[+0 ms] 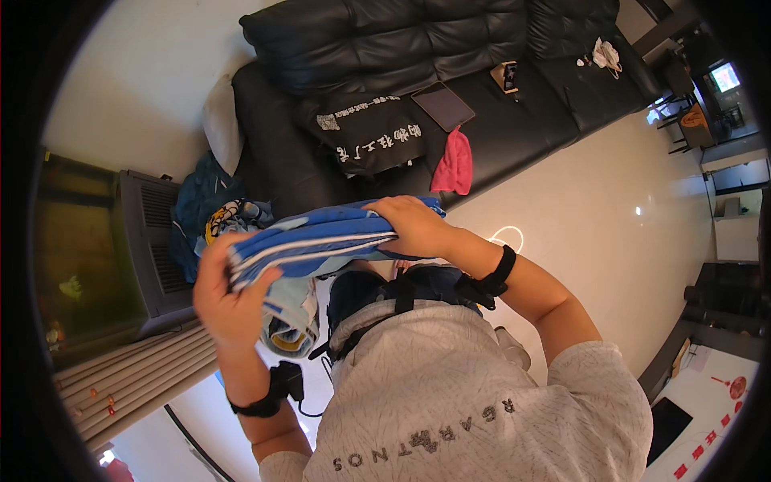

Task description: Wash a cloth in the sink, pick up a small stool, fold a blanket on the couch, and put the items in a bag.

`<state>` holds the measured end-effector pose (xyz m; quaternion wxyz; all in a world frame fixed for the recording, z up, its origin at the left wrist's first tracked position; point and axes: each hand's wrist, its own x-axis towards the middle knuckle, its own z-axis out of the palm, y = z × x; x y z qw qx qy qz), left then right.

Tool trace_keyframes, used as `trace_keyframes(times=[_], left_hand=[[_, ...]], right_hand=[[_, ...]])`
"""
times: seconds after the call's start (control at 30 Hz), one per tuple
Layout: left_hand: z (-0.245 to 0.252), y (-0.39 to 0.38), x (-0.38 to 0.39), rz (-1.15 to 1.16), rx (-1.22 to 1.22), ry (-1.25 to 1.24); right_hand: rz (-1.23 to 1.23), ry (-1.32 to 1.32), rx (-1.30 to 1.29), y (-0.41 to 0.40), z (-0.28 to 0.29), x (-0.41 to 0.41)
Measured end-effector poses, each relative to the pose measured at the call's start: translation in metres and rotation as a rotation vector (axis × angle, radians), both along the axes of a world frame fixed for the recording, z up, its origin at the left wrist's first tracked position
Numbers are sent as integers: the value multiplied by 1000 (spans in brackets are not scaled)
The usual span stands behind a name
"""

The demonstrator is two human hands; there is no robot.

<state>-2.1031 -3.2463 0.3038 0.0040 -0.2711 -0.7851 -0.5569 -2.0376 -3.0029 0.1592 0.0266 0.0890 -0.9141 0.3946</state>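
A folded blue garment with white stripes (319,241) is held up between both hands, in front of the lap. My left hand (232,295) grips its left end, with the fingers and thumb around the folded layers. The right end lies in my right hand (415,226), whose fingers rest over the top with the thumb on the striped side. Below and behind the garment at the left is a light blue rolled or folded cloth (292,319). Further patterned clothing (235,217) lies beyond my left hand, beside a dark teal garment (202,187).
A black leather sofa (512,132) stands ahead, bearing a black printed bag (373,129), a tablet (444,105), a pink cloth (455,162), a phone on a stand (509,77) and a crumpled white item (605,55). A glass tank (84,253) is at the left, near a grey louvred cabinet (159,241).
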Motion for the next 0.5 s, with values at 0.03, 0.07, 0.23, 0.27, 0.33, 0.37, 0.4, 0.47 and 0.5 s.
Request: trace_keyframes(times=[0.03,0.07,0.23,0.27,0.33,0.37,0.4,0.47,0.5], left_hand=[[5,-10,1,9,36,35],[12,-19,2,15,53,59],[19,-61,-1,28,124,236],[20,-65,1,40,175,232],[29,-75,8,99,171,246],[33,-79,9,96,162,248],[34,-80,8,25,187,258],[34,-82,8,-34,211,235],[34,-85,8,-36,205,234]], right_hand=[[-7,1,-2,6,-8,4],[-15,22,40,13,-16,8],[-151,-14,185,42,-56,28],[-183,-13,184,47,-65,32],[-193,20,181,46,-78,31],[-201,52,185,46,-85,31],[-207,86,183,47,-88,32],[-179,-17,102,47,-96,33],[-136,-115,24,45,-98,33]])
